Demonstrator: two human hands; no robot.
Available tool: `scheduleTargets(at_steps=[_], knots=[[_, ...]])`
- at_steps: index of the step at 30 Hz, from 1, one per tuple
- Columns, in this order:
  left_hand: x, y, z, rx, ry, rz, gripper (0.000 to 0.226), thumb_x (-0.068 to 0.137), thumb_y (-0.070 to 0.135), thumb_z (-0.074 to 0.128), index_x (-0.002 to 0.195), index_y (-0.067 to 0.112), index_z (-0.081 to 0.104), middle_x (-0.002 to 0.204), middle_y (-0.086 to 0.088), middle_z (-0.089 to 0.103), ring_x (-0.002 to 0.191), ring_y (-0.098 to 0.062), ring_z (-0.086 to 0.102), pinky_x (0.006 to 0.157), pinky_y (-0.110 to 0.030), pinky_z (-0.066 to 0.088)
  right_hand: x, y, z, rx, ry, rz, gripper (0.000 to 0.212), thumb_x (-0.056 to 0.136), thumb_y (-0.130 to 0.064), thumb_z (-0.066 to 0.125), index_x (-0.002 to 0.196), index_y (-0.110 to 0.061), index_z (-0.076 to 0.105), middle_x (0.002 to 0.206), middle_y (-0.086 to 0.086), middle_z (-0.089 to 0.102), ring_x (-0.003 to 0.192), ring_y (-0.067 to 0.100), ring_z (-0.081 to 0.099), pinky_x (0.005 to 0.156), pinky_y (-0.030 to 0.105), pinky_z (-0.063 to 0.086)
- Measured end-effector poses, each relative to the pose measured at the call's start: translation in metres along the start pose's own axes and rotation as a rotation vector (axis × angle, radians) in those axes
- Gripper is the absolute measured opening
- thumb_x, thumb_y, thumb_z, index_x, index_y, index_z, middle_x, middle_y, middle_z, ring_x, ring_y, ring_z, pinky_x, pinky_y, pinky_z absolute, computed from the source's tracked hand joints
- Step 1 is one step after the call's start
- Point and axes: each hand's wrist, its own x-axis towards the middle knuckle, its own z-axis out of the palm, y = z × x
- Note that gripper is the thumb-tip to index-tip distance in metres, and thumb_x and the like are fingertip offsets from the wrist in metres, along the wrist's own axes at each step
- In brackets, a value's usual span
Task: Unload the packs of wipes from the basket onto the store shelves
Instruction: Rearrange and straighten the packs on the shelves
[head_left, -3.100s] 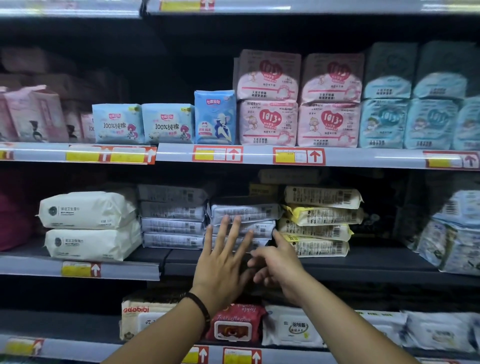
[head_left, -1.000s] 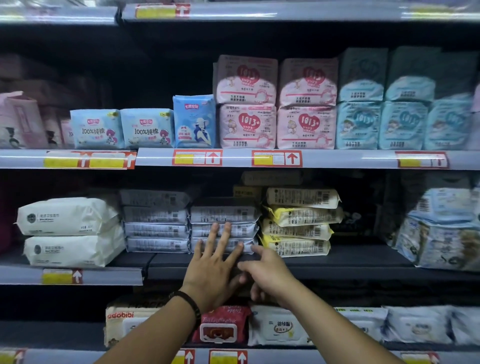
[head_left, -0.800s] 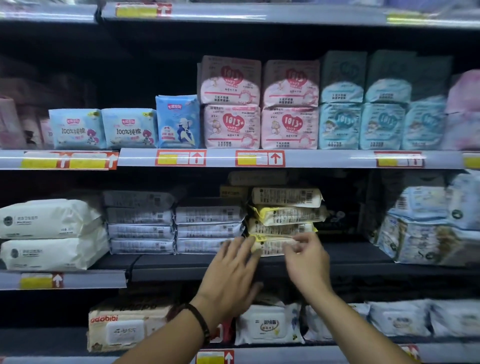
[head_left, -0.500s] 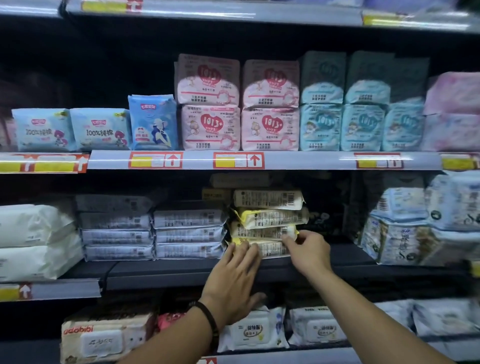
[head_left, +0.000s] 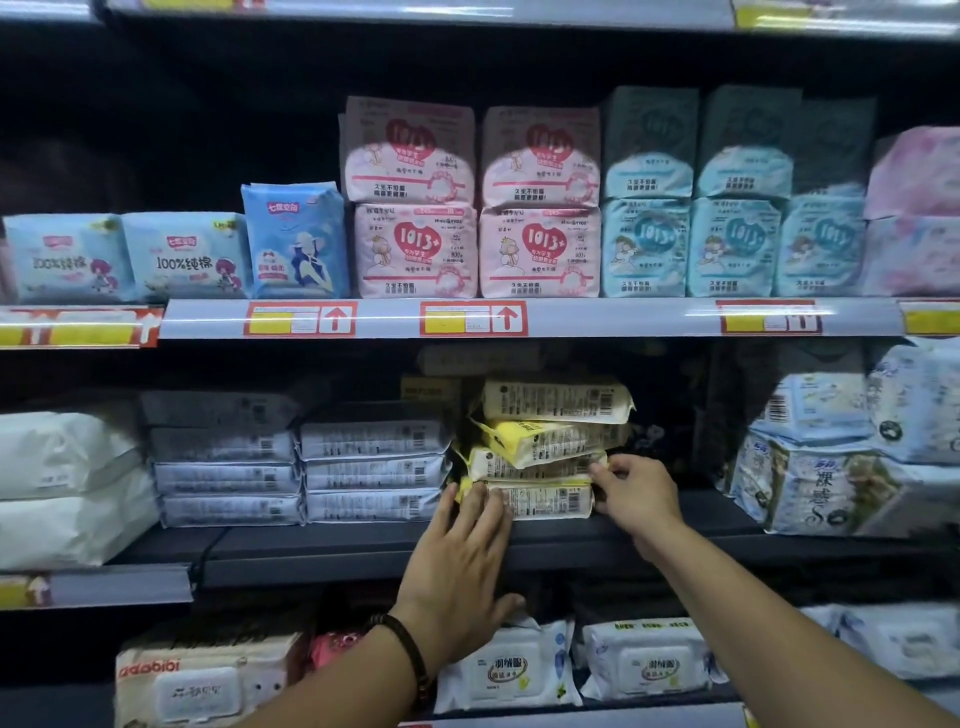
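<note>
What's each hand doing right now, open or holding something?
Left hand: open, straight fingers pressing the yellow wipes stack.
Right hand: closed, fingers curled round that stack's right end.

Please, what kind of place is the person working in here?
Most likely a supermarket or shop aisle: tiered shelves with yellow-and-red price tags along their edges, and many identical sealed goods in rows, such as the stacked yellow wipes packs.

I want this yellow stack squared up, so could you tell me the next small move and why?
Probably slide the two lower packs slightly right. The left hand lies flat on the bottom pack's left end, the right hand is at their right ends, and the two upper packs overhang them rightward.
</note>
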Motion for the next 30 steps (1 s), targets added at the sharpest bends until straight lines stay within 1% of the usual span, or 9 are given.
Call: scheduleTargets(at_steps=[9,12,16,19,22,24,26,28,30], knots=[[0.006,0.001,0.005,0.025,0.120,0.088,0.096,0.102,0.071,0.021,0.165,0.005,-0.011,0.173,-0.018,-0.018,0.157,-0.041,-0.025,0.126,-0.062,-0.008,0.003,0.003,0.005,-0.001,-0.043,-0.032,0.026,0.103,-0.023,0.069,0.078,-0.018,0.076,0.080,0.002,0.079,0.084,0.029,0.077,0.079,0.057,0.066],[0.007,0.002,0.004,0.004,0.135,0.105,0.095,0.102,0.071,0.020,0.164,0.007,-0.014,0.174,-0.017,-0.017,0.160,-0.039,-0.015,0.126,-0.062,-0.011,-0.001,-0.006,0.009,-0.070,-0.095,-0.081,0.020,0.102,-0.022,0.068,0.086,-0.017,0.080,0.084,-0.001,0.079,0.085,0.023,0.076,0.076,0.043,0.064],[0.010,0.005,0.007,-0.034,0.206,0.124,0.097,0.102,0.072,0.024,0.165,0.007,-0.011,0.172,-0.018,-0.021,0.159,-0.037,-0.022,0.128,-0.061,-0.007,-0.006,-0.014,0.013,-0.106,-0.131,-0.117,0.015,0.102,-0.022,0.069,0.096,-0.019,0.083,0.091,-0.005,0.079,0.086,0.011,0.071,0.065,0.024,0.049],[0.011,0.006,0.003,-0.057,0.216,0.111,0.097,0.102,0.071,0.026,0.166,0.009,-0.011,0.171,-0.019,-0.026,0.159,-0.038,-0.020,0.129,-0.060,-0.003,-0.007,-0.017,0.012,-0.098,-0.146,-0.078,0.015,0.100,-0.027,0.071,0.097,-0.019,0.083,0.091,-0.004,0.080,0.090,0.017,0.073,0.068,0.028,0.052],[0.011,0.003,-0.002,-0.068,0.262,0.081,0.095,0.103,0.067,0.028,0.165,0.008,-0.011,0.170,-0.019,-0.028,0.159,-0.037,-0.021,0.130,-0.055,-0.005,-0.010,-0.022,0.010,-0.001,-0.181,-0.029,0.015,0.089,-0.034,0.079,0.095,-0.021,0.082,0.089,-0.005,0.082,0.092,0.019,0.076,0.083,0.037,0.061],[0.011,0.000,-0.005,-0.051,0.285,0.031,0.096,0.103,0.066,0.030,0.164,0.007,-0.014,0.169,-0.021,-0.031,0.158,-0.037,-0.027,0.128,-0.053,-0.009,-0.016,-0.026,0.012,0.155,-0.244,0.010,0.025,0.080,-0.042,0.083,0.098,-0.025,0.082,0.094,-0.006,0.083,0.096,0.019,0.078,0.094,0.046,0.062],[0.010,-0.001,-0.009,-0.034,0.273,-0.001,0.097,0.103,0.065,0.031,0.163,0.007,-0.019,0.166,-0.022,-0.036,0.155,-0.038,-0.034,0.128,-0.055,-0.011,-0.022,-0.031,0.015,0.269,-0.251,0.053,0.054,0.068,-0.055,0.089,0.111,-0.025,0.077,0.105,-0.004,0.082,0.102,0.020,0.077,0.098,0.050,0.061],[0.010,-0.001,-0.014,-0.023,0.250,-0.013,0.098,0.104,0.064,0.031,0.161,0.008,-0.025,0.163,-0.022,-0.041,0.152,-0.037,-0.040,0.127,-0.057,-0.014,-0.026,-0.037,0.016,0.347,-0.149,0.105,0.095,0.055,-0.067,0.092,0.128,-0.017,0.056,0.120,-0.001,0.074,0.110,0.023,0.073,0.100,0.053,0.060],[0.010,-0.001,-0.017,-0.024,0.232,-0.025,0.098,0.104,0.063,0.030,0.160,0.008,-0.029,0.161,-0.020,-0.045,0.149,-0.037,-0.044,0.125,-0.059,-0.019,-0.028,-0.043,0.011,0.383,-0.063,0.074,0.107,0.052,-0.076,0.090,0.133,-0.019,0.050,0.125,-0.003,0.069,0.114,0.023,0.070,0.103,0.054,0.058]])
